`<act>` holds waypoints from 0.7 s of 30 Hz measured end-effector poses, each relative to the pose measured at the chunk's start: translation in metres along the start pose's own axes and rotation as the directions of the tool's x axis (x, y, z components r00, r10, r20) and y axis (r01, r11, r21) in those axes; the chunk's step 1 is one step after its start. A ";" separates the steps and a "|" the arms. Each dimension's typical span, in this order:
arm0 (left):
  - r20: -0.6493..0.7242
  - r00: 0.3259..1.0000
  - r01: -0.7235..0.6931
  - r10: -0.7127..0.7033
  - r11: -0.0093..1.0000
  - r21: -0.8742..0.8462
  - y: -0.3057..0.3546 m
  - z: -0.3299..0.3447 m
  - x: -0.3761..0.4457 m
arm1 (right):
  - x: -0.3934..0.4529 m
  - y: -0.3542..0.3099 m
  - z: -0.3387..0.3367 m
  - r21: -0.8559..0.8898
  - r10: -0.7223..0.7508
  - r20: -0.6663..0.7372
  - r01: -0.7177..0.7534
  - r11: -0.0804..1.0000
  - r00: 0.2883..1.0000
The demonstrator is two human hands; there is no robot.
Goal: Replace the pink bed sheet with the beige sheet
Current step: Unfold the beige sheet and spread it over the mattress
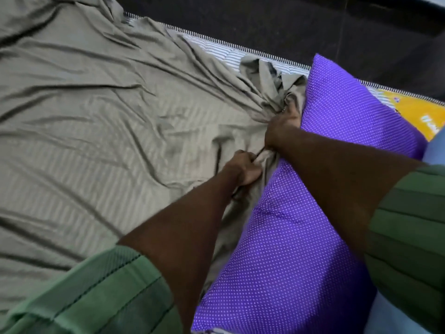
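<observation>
The beige sheet (101,112) lies wrinkled over most of the mattress. Its right edge is bunched up against a purple dotted pillow (301,237). My left hand (243,168) is closed on a fold of the sheet beside the pillow. My right hand (283,127) grips the gathered sheet a little farther away, pressed against the pillow's side. A crumpled corner of the sheet (267,78) stands up beyond my right hand. No pink sheet is in view.
The striped mattress (228,53) with its zipper edge shows bare along the far side. Beyond it is a dark floor (289,27). A yellow printed patch (416,114) shows at the right, and pale blue fabric (435,148) at the right edge.
</observation>
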State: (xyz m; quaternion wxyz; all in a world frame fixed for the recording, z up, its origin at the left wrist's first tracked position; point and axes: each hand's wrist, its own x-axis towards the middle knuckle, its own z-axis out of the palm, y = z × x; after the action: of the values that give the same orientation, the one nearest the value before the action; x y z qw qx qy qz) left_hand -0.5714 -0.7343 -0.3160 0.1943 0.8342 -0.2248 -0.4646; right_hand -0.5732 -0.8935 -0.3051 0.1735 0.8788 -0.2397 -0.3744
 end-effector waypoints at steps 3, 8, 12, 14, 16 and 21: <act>-0.020 1.000 -0.014 0.011 0.987 -0.158 0.010 0.022 0.013 | -0.005 0.006 -0.004 0.025 -0.076 -0.038 0.077 0.997 0.996; -0.355 0.935 -0.052 -0.011 0.984 -0.169 0.026 0.020 -0.006 | -0.033 0.016 -0.043 0.364 -0.163 -0.363 0.301 0.882 0.917; -0.568 0.820 -0.156 0.071 0.983 -0.102 0.067 0.014 -0.040 | -0.064 0.035 -0.051 0.379 -0.126 -0.492 0.342 0.860 0.861; -0.550 0.831 -0.157 0.078 0.983 -0.098 0.089 0.013 -0.051 | -0.081 0.050 -0.044 0.406 -0.076 -0.485 0.302 0.862 0.871; -0.502 0.863 -0.124 0.058 0.987 -0.099 0.105 0.013 -0.064 | -0.100 0.064 -0.038 0.508 0.004 -0.459 0.258 0.822 0.888; -0.545 0.821 -0.141 0.169 0.986 0.093 0.133 0.026 -0.115 | -0.170 0.103 -0.034 0.758 0.142 -0.401 0.240 0.606 0.905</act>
State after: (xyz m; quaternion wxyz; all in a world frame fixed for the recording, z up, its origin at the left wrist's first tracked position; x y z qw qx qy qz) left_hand -0.6735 -0.7825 -0.1791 0.2676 0.9158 -0.2376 -0.1822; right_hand -0.6809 -0.8803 -0.1348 -0.1969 0.9287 -0.3122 -0.0346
